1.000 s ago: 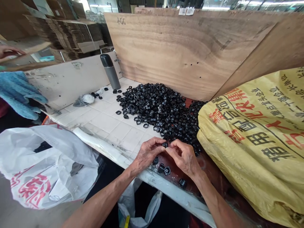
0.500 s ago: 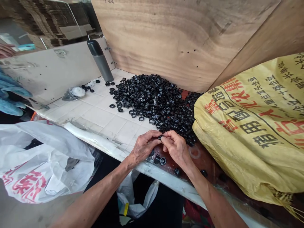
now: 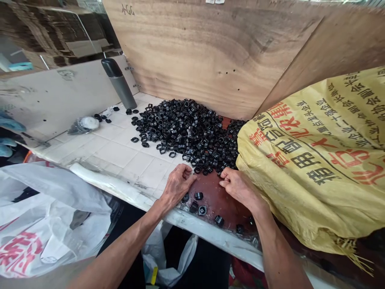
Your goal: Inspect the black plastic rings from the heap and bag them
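A large heap of small black plastic rings (image 3: pixel 186 132) lies on the white tiled bench top (image 3: pixel 120 154), against a plywood board. My left hand (image 3: pixel 177 186) rests on the bench edge, its fingers close to the heap's lower edge, and shows nothing in it. My right hand (image 3: pixel 237 184) is curled, with its fingertips on the reddish-brown sheet (image 3: pixel 210 196) just below the heap. A few separate black fittings (image 3: pixel 202 210) sit on that sheet between my hands. Whether my right hand hides a piece, I cannot tell.
A yellow woven sack (image 3: pixel 306 160) with red and black print bulges in at the right. A steel flask (image 3: pixel 118 82) stands at the back left by a small clear bag (image 3: pixel 82 125). White plastic bags (image 3: pixel 51 216) hang below the bench's front edge.
My hands have come apart; they were pinching a small black ring together. The view has shifted slightly, and the ring no longer shows between them.
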Tool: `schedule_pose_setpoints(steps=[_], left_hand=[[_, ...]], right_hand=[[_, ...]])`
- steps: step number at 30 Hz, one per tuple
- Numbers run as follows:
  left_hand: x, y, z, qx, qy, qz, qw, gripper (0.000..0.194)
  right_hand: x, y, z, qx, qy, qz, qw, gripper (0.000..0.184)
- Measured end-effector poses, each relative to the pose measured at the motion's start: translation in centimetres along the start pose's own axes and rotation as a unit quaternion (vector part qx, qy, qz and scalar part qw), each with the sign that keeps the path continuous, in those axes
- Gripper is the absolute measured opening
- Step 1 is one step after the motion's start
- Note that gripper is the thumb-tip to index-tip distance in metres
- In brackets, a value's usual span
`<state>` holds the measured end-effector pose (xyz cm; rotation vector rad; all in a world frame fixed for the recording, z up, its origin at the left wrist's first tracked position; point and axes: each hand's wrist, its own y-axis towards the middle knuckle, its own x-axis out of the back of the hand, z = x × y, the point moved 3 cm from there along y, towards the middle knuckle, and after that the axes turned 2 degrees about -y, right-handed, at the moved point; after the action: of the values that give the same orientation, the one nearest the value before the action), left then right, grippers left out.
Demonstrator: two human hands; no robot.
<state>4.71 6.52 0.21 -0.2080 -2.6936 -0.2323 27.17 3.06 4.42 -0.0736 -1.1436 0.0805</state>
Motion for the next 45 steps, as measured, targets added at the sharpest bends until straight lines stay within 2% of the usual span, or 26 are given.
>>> schedule_pose_setpoints(steps=[4,8,12,15,18,22,26,31,34,37,40,42,45], left_hand=[[-0.8,1.1,0.5,-0.050,0.077,0.004,0.996,0.039],[-1.6,1.3,0.4,-0.075,0.119,0.002,0.990,0.032],[-1.8,1.0,0.2,-0.083,0.127,0.015,0.988,0.023],[-1.7,0.9,0.1,-0.083,0.133,0.008,0.988,0.021],[-1.4,0.8,0.1,-0.054,0.124,-0.008,0.991,0.018],[-1.2,0.7,0.4,-0.009,0.079,-0.008,0.997,0.020],[-1.1,0.7,0.7,0.011,0.038,-0.025,0.999,0.020],[-1.0,0.8,0.5,0.026,-0.025,-0.037,0.999,0.014],[-1.0,0.9,0.2,0.047,-0.119,-0.028,0.991,0.019],[-1.0,0.9,-0.2,0.085,-0.249,0.016,0.965,0.028],[-0.9,0.8,-0.6,0.121,-0.321,0.045,0.938,0.031],[-0.7,0.7,-0.8,0.132,-0.346,0.048,0.928,0.033],[-0.6,0.6,-1.0,0.135,-0.390,0.058,0.909,0.037]], right_hand=[[-0.6,0.0,0.2,0.004,-0.062,-0.030,0.998,0.017],[-1.5,0.1,1.4,0.039,-0.085,-0.059,0.994,0.007],[-2.2,0.1,2.7,0.084,-0.048,-0.089,0.991,0.014],[-2.7,0.0,3.6,0.144,-0.024,-0.054,0.988,0.025],[-2.7,-0.5,4.3,0.185,0.021,-0.029,0.982,0.031],[-3.0,-0.8,5.4,0.235,0.056,0.000,0.970,0.024],[-4.1,-0.6,5.9,0.238,0.042,0.022,0.970,0.016],[-5.1,-0.6,6.4,0.264,0.063,0.016,0.962,0.015],[-4.9,-0.4,6.0,0.242,0.107,-0.020,0.964,0.022],[-4.3,0.1,5.1,0.167,0.177,-0.076,0.967,0.025],[-3.4,0.4,4.4,0.097,0.267,-0.097,0.954,0.019],[-2.8,0.5,4.4,0.084,0.302,-0.107,0.944,0.023],[-2.2,0.3,4.7,0.093,0.331,-0.107,0.933,0.014]])
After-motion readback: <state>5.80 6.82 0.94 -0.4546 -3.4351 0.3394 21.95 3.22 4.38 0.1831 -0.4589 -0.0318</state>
